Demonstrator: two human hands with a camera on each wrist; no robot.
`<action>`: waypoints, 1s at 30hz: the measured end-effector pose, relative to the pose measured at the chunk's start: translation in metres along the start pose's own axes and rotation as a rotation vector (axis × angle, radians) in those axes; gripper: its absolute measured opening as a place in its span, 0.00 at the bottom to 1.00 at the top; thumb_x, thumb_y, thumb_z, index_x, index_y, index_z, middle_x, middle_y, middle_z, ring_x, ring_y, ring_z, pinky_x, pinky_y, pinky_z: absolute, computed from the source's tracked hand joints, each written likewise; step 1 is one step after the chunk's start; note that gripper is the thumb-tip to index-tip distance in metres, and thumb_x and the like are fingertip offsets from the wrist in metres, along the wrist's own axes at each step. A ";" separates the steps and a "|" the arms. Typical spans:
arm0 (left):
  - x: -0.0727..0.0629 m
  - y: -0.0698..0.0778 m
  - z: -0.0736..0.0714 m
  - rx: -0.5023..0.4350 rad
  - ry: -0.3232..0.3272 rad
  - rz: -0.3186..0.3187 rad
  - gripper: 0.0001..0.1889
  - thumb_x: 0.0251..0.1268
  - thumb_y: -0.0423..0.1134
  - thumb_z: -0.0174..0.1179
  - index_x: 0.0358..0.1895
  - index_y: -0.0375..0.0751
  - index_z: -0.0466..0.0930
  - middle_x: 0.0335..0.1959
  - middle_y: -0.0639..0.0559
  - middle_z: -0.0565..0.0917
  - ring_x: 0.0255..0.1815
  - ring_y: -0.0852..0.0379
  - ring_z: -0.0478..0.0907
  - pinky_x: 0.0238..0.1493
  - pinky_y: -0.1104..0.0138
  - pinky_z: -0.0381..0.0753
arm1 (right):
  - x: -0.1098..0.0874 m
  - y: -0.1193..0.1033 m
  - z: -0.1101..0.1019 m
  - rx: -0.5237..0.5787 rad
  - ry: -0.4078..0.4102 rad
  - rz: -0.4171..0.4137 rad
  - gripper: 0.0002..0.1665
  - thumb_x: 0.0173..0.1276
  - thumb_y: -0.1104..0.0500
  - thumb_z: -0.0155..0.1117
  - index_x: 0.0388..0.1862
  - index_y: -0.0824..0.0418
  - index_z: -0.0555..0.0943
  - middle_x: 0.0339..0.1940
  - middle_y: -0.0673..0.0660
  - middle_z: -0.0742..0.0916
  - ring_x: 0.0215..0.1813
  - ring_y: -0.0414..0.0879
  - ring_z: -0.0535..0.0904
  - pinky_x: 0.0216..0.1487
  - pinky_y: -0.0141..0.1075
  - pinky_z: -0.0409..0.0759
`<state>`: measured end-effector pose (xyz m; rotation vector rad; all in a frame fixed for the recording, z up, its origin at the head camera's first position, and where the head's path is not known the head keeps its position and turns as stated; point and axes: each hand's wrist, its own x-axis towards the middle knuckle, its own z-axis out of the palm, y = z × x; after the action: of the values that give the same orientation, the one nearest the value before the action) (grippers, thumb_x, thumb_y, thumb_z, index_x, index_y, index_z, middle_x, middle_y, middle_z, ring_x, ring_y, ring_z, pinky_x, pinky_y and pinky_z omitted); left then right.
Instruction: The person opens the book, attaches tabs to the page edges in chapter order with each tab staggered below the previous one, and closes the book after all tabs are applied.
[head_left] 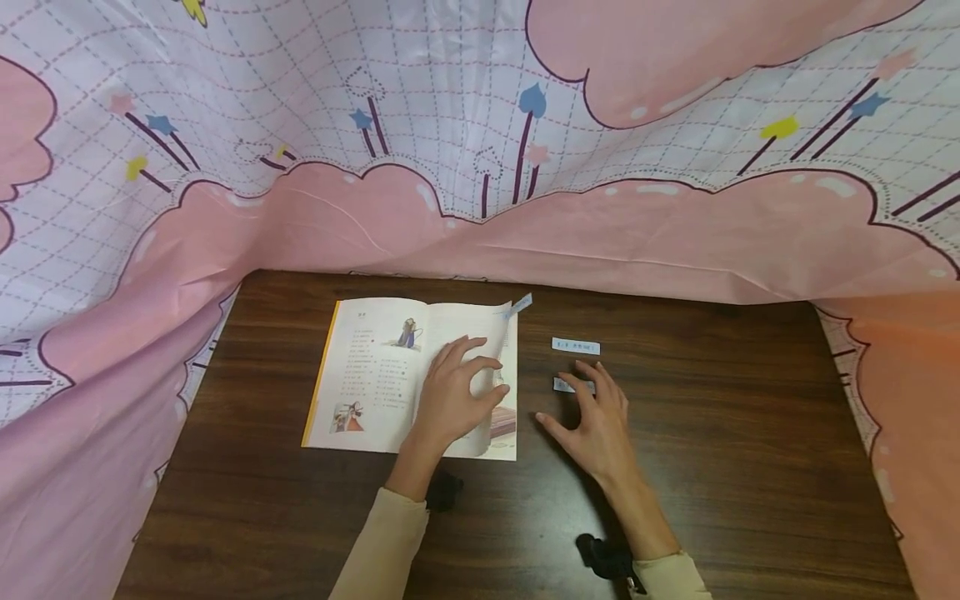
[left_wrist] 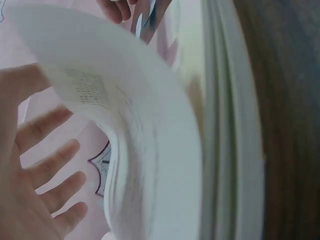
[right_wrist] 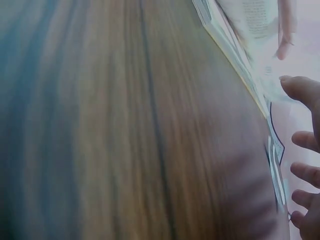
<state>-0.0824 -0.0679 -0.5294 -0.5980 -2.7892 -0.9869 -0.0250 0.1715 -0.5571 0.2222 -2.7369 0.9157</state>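
Fingers on the left hand (head_left: 452, 400) are spread apart over the right half of the open book (head_left: 367, 358), and a bent page (left_wrist: 172, 135) stands up beside them. Fingers on the right hand (head_left: 597, 427) are apart too, just right of the book. The book lies left of the middle of the bench (head_left: 735, 417), and its top is near the far edge, by the pink cloth (head_left: 660, 242). Lots of bare wood runs from the right hand to the bench's right edge, with a smaller bare part between the book and the left edge. One blue strip (head_left: 576, 346) lies between the right hand and the far edge. Another strip (head_left: 563, 385) is partly hidden by the right fingers; it is hard to tell if they touch it. A third strip (head_left: 521, 305) pokes out past the book's far right corner. In the left wrist view, the page hides the tip of the left thumb. The bench's near edge is cut off in the head view, and the print is too tiny to read.
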 end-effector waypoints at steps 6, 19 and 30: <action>-0.003 -0.001 -0.011 0.008 0.054 -0.007 0.17 0.51 0.48 0.75 0.45 0.51 0.88 0.62 0.50 0.78 0.69 0.46 0.67 0.69 0.50 0.64 | -0.002 -0.012 0.007 0.020 -0.026 -0.042 0.39 0.49 0.45 0.81 0.58 0.58 0.80 0.68 0.64 0.75 0.73 0.69 0.61 0.65 0.70 0.56; -0.015 -0.024 -0.037 0.005 0.085 -0.027 0.19 0.51 0.36 0.76 0.49 0.47 0.87 0.62 0.47 0.78 0.65 0.44 0.72 0.64 0.46 0.68 | 0.002 -0.034 0.027 0.030 -0.170 -0.174 0.33 0.52 0.42 0.79 0.56 0.53 0.84 0.70 0.58 0.74 0.75 0.65 0.60 0.66 0.68 0.57; -0.024 -0.030 -0.043 0.078 0.109 0.011 0.19 0.54 0.35 0.73 0.52 0.46 0.86 0.63 0.48 0.77 0.66 0.45 0.70 0.66 0.50 0.67 | 0.010 -0.052 0.035 0.040 -0.186 -0.278 0.30 0.55 0.42 0.77 0.56 0.51 0.85 0.67 0.54 0.79 0.74 0.63 0.64 0.69 0.65 0.59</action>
<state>-0.0733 -0.1237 -0.5195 -0.5320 -2.7109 -0.8763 -0.0297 0.1080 -0.5516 0.7093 -2.7562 0.9114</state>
